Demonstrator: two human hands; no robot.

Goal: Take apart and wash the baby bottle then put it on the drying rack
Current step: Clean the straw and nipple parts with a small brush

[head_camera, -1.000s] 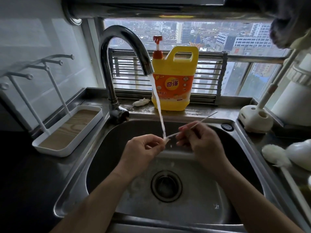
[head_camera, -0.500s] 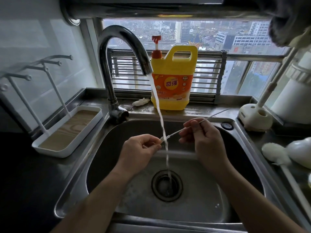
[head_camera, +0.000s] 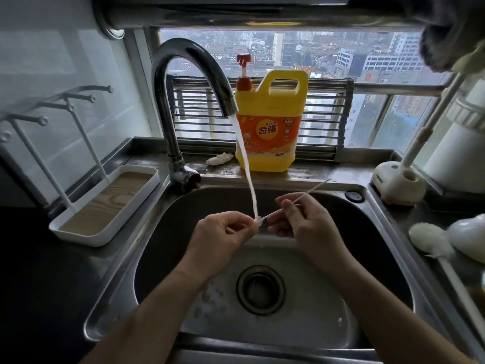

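- One steel sink [head_camera: 168, 232] fills the middle of the view. Both forearms reach in over its front edge, and the drain [head_camera: 260, 290] lies below and between the hands.
- The curved faucet [head_camera: 183, 61] rises at the sink's back left corner. Its water stream [head_camera: 245, 158] now lands on the fluffy tip of the rod, whereas half a second ago it fell past the rod and into the drain.
- A yellow detergent jug [head_camera: 270, 122] stands on the ledge behind the sink's back edge, just right of the faucet.
- The drying rack [head_camera: 99, 240], a white tray with upright pegs, sits on the counter beside the sink's left edge.
- A bottle brush [head_camera: 427, 240] lies on the counter along the sink's right edge.
- The right hand [head_camera: 312, 227] hovers over the sink's middle with its back up. Its thumb and curled fingers pinch the thin white rod [head_camera: 309, 191] partway along, and it is nearer the other hand than before.
- The left hand [head_camera: 217, 240] has its knuckles up and fingers curled, with thumb and forefinger pinching the rod's fluffy end under the stream.
- The rod slants up from the left hand toward the sink's back right. Less of it sticks out past the right hand than half a second ago.
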